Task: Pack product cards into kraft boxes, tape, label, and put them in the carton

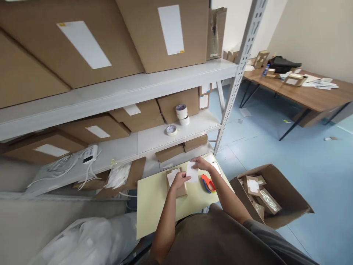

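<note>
Both of my hands hold one white paper label (192, 172) above the pale yellow table (154, 217). My left hand (179, 180) pinches its lower left edge, and my right hand (200, 163) grips its upper right corner. Beneath and left of my left hand lies a small flat cardboard box (181, 191) with a white patch on top. An orange and blue tape dispenser (208, 183) rests on the table just right of the label. Behind my right forearm, a stack of white paper (216, 166) with a dark edge is partly hidden.
An open carton (289, 217) holding several small boxes stands on the floor at the right. Metal shelving (176, 82) with large cartons rises in front, with tape rolls (171, 130) and a power strip (90, 154) on it. White plastic bags (82, 243) lie lower left; a wooden table (309, 92) stands far right.
</note>
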A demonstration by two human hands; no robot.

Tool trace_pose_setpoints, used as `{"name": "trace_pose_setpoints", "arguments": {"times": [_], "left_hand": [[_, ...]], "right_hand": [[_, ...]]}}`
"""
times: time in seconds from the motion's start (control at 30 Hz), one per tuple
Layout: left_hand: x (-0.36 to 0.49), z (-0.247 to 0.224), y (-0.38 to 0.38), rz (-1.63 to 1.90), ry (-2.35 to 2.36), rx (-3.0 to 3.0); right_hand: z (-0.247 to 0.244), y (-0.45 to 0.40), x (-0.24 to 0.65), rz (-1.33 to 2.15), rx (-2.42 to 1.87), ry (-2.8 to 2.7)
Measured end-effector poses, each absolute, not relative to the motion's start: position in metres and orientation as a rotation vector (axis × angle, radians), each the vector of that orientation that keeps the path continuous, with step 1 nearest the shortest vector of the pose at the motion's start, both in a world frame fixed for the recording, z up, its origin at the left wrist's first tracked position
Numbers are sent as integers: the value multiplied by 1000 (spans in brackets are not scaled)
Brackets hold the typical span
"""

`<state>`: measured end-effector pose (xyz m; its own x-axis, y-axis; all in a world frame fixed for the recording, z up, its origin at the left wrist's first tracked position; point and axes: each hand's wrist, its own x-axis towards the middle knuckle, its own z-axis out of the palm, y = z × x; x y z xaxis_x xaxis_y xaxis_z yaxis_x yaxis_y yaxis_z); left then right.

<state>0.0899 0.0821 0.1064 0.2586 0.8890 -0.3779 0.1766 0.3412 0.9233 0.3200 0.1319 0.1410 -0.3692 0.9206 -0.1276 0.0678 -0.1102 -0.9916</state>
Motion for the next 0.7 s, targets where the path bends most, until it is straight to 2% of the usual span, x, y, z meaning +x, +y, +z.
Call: {"name": "trace_pose_setpoints", "arguments": {"times": [0.17, 0.3, 0.4, 0.7], "left_hand": [[50, 111, 58, 925, 1332, 930], [34, 126, 57, 1100, 1415, 817], [34, 138, 60, 1146, 1370, 824], [53, 150, 65, 1118, 1280, 836]], "right_hand": [[139, 128, 255, 1402, -1186, -1288], [131, 100, 246, 1512, -1213, -1266], [132, 77, 249, 1593, -1165, -1295], [152, 60, 256, 1504, -1154, -1216]]}}
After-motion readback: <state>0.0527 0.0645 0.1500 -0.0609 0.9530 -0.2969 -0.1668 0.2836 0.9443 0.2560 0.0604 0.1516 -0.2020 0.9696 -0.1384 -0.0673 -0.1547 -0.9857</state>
